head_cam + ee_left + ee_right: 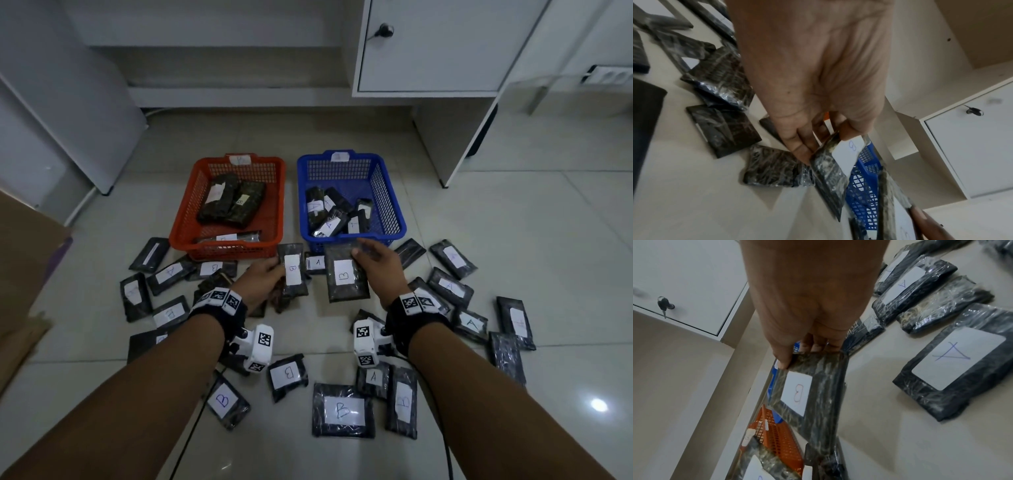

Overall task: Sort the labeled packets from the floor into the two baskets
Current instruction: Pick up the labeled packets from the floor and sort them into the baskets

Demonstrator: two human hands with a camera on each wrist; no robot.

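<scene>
While long axes run toward baskets (281, 205), left hand (263, 277) grip pinches B packet (293, 270), right hand (376, 263) another (344, 277).

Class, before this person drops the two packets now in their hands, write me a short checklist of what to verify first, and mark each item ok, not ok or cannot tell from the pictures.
1. Left hand grips the narrow packet: ok.
2. Right hand pinches the wide packet by its top edge: ok.
3. Both labels read B: ok.
4. The red basket already holds a B packet, so it is probably the target: ok.
5. Tag on the red basket's rim readable: cannot tell.
6. Packets are over the red basket: not ok, the wide one hangs before the blue basket.
</scene>
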